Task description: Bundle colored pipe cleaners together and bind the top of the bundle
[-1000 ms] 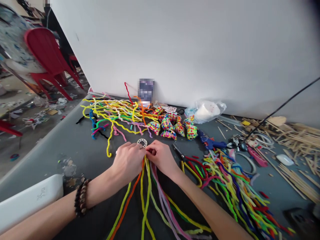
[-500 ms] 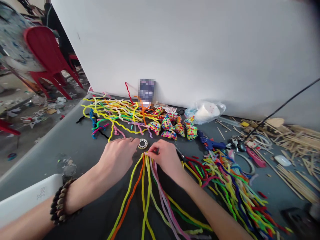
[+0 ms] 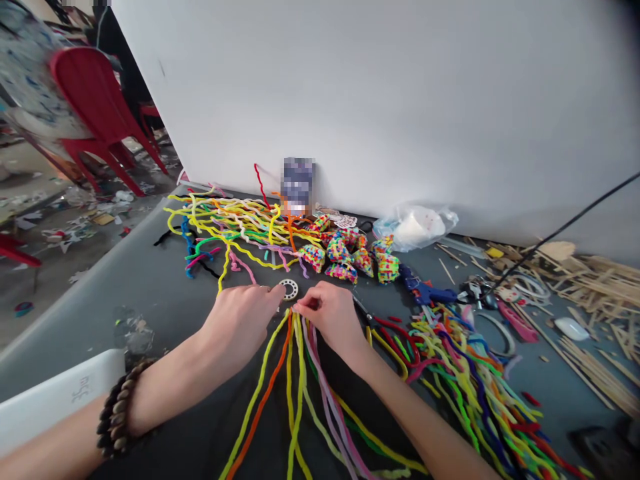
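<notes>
Several fuzzy pipe cleaners point(image 3: 302, 363) in yellow, orange, green and lilac fan out toward me from one gathered end. My right hand point(image 3: 333, 320) pinches at that gathered end with thumb and forefinger. Just to its left, my left hand point(image 3: 243, 317) is closed with fingers curled down, its fingertips mostly hidden from view. A pale ring with holes round it point(image 3: 289, 289) lies between the hands, beside my left thumb and forefinger; whether they touch it I cannot tell. A beaded bracelet point(image 3: 120, 410) circles my left wrist.
Loose pipe cleaners point(image 3: 240, 223) lie at the back left, near multicoloured wrapped bundles point(image 3: 340, 247). On the right are a blue glue gun point(image 3: 425, 290), another pipe cleaner heap point(image 3: 470, 380) and wooden sticks point(image 3: 590, 287). A white device point(image 3: 65, 380) sits left; a red chair point(image 3: 90, 93) stands beyond.
The view has shifted slightly, so the table things sit a little further right. My left hand has edged closer to the ring and right hand. My right hand keeps its pinch.
</notes>
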A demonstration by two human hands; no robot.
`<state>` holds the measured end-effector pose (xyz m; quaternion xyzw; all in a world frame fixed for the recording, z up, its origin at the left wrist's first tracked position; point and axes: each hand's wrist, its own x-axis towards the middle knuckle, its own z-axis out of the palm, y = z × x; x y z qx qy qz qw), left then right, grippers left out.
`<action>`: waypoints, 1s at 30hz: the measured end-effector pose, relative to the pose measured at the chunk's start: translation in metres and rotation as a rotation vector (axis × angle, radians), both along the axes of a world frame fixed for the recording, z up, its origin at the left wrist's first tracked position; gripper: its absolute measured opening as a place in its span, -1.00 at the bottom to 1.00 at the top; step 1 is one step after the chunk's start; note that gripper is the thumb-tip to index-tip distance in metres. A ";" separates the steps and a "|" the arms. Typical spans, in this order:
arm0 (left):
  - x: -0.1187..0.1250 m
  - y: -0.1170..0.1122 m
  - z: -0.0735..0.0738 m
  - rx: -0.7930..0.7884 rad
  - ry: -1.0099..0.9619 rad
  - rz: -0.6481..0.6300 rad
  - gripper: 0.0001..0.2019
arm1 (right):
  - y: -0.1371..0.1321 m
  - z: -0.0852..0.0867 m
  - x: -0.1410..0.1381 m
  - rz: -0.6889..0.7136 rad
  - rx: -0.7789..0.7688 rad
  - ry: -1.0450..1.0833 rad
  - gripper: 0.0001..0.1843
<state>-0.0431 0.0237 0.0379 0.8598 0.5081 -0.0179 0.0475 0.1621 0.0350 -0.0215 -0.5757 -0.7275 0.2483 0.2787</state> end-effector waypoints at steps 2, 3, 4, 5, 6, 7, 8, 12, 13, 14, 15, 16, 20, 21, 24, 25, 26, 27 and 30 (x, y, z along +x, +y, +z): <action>0.000 0.000 0.001 -0.007 0.019 0.021 -0.86 | 0.000 0.000 -0.003 0.004 0.003 -0.005 -0.87; 0.001 0.000 0.002 -0.013 0.032 0.034 -0.87 | 0.001 0.000 -0.003 0.010 0.001 -0.010 -0.87; 0.001 -0.001 0.003 -0.019 0.044 0.046 -0.88 | 0.002 0.000 -0.001 0.020 -0.003 -0.019 -0.87; 0.001 -0.001 0.005 -0.023 0.055 0.057 -0.88 | 0.003 0.001 0.002 0.036 -0.008 -0.036 -0.87; 0.002 -0.001 0.006 -0.027 0.066 0.068 -0.88 | 0.004 0.003 0.005 0.051 -0.014 -0.062 -0.86; 0.002 -0.001 0.008 -0.028 0.072 0.078 -0.87 | 0.005 0.005 0.008 0.061 -0.019 -0.099 -0.85; 0.003 -0.002 0.010 -0.030 0.077 0.090 -0.87 | 0.005 0.007 0.012 0.063 -0.022 -0.144 -0.84; 0.006 -0.006 0.016 -0.051 0.049 0.133 -0.85 | 0.002 0.023 0.020 0.029 0.003 -0.162 -0.88; 0.008 -0.007 0.018 -0.048 0.034 0.146 -0.84 | 0.000 0.028 0.020 0.039 -0.003 -0.079 -0.88; 0.009 -0.009 0.018 -0.043 0.022 0.159 -0.83 | -0.003 0.032 0.019 0.054 -0.021 0.029 -0.86; 0.010 -0.011 0.019 -0.034 0.011 0.172 -0.82 | -0.007 0.035 0.018 0.063 -0.052 0.141 -0.80; 0.012 -0.013 0.018 -0.026 0.006 0.184 -0.82 | -0.011 0.038 0.016 0.066 -0.097 0.237 -0.72; 0.016 -0.019 0.014 -0.012 0.006 0.173 -0.85 | -0.024 0.044 0.007 0.043 -0.333 0.425 -0.56; 0.016 -0.021 0.012 -0.002 0.006 0.164 -0.86 | -0.026 0.044 0.006 0.045 -0.375 0.444 -0.57; 0.016 -0.024 0.008 0.039 -0.004 0.131 -0.84 | -0.025 0.041 0.004 0.020 -0.430 0.495 -0.61; 0.016 -0.024 0.007 0.051 -0.009 0.119 -0.84 | -0.024 0.040 0.004 0.009 -0.441 0.507 -0.62; 0.016 -0.024 0.007 0.060 -0.016 0.109 -0.84 | -0.022 0.038 0.004 0.003 -0.453 0.524 -0.63; 0.015 -0.023 0.006 0.065 -0.028 0.100 -0.84 | -0.021 0.037 0.004 -0.001 -0.465 0.553 -0.63; 0.011 -0.017 0.008 -0.003 -0.134 0.062 -0.86 | -0.017 0.035 0.004 -0.001 -0.536 0.702 -0.62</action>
